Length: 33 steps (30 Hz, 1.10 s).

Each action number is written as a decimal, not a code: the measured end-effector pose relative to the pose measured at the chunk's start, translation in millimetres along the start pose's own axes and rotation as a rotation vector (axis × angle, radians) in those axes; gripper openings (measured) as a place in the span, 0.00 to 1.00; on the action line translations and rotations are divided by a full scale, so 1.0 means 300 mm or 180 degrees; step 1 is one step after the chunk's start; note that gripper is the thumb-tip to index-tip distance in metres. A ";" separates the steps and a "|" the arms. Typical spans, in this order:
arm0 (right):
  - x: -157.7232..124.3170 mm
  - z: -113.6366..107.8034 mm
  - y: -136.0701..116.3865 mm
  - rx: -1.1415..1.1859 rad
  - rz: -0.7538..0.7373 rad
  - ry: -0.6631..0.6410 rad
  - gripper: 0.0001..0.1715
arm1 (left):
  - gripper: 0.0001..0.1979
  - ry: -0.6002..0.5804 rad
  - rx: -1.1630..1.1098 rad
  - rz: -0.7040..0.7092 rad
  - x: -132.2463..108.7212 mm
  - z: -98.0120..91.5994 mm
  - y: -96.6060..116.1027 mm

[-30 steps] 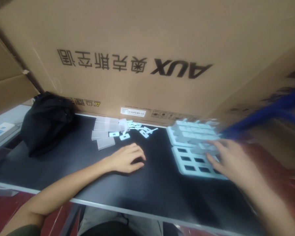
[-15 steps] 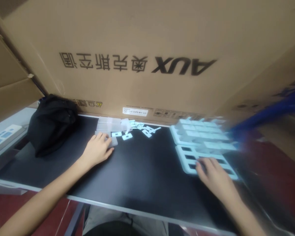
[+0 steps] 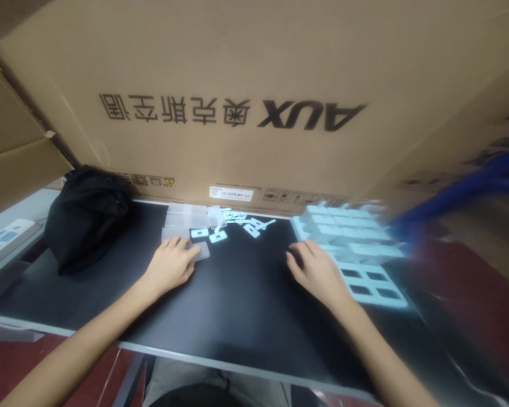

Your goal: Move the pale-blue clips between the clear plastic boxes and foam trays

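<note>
My left hand (image 3: 173,263) is closed at the thumb on a small translucent plastic piece (image 3: 203,251), low over the black table top (image 3: 237,294). More translucent plastic pieces (image 3: 185,216) lie just beyond that hand. My right hand (image 3: 316,270), slightly blurred, is open with thumb and fingers apart and nothing visible in them. It hovers at the left side of a pale blue tray with rectangular openings (image 3: 367,275), hiding part of it. Several small pale blue plates, each with a slot (image 3: 218,237), lie between the hands toward the back.
Behind the table stands a large cardboard box (image 3: 237,152) with upside-down print. A black cloth bundle (image 3: 87,217) lies at the left, beside a white box (image 3: 8,240). Pale blue block-like parts (image 3: 343,223) stand at the back right, near a blurred blue bar (image 3: 462,192).
My right hand has moved left, off the openings of the pale blue tray. My left hand has drawn the translucent piece slightly right and nearer, its thumb now on top of it.
</note>
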State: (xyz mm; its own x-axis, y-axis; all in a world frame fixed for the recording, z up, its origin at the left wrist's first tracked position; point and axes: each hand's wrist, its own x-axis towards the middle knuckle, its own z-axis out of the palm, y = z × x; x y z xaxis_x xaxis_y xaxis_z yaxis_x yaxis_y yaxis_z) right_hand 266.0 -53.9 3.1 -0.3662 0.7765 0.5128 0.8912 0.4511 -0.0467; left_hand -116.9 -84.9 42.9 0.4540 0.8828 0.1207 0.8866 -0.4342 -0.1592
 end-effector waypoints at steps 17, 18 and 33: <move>0.164 0.151 -0.136 -0.0003 -0.0066 -0.0885 0.16 | 0.27 0.1095 -0.3484 0.0212 0.038 0.009 0.049; 0.163 0.149 -0.137 0.0002 -0.0064 -0.0872 0.15 | 0.27 0.1154 -0.3791 0.0205 0.044 0.024 0.055; 0.430 0.173 -0.041 -0.0017 0.0234 -0.1271 0.16 | 0.34 0.1152 -0.4971 0.0669 0.037 0.122 0.118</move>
State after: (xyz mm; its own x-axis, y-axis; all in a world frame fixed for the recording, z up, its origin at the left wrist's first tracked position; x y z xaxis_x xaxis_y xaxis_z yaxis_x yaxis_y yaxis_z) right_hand 194.0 63.5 25.1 -0.3756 0.9169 0.1350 0.9199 0.3865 -0.0659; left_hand -83.7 -83.9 2.9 0.3681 0.7990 0.4754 -0.0736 -0.4847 0.8716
